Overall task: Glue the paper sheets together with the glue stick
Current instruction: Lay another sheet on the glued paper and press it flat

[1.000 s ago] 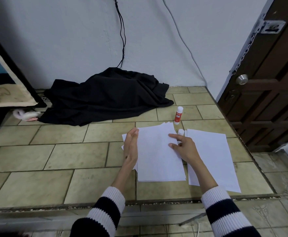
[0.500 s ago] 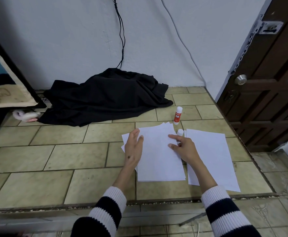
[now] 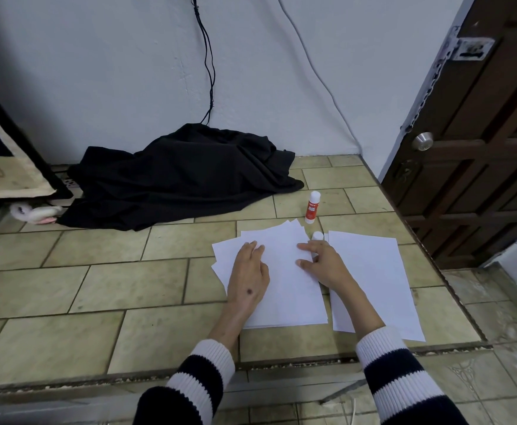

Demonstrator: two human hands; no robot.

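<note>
A fanned stack of white paper sheets lies on the tiled surface. One more white sheet lies flat just to its right. My left hand rests palm down on the stack's left part, fingers together. At the stack's right edge, my right hand has its fingertips spread on the top sheet and holds nothing. The red and white glue stick stands upright behind the stack, untouched. A small white cap-like object sits between the two paper lots, by my right fingers.
A crumpled black cloth lies behind the papers against the wall, with cables hanging above it. The tiled surface's front edge runs just below the sheets. A dark wooden door stands at the right, and a leaning board at the left.
My left hand has turned from standing edge-on beside the stack to lying flat on top of it. My right hand has hardly moved.
</note>
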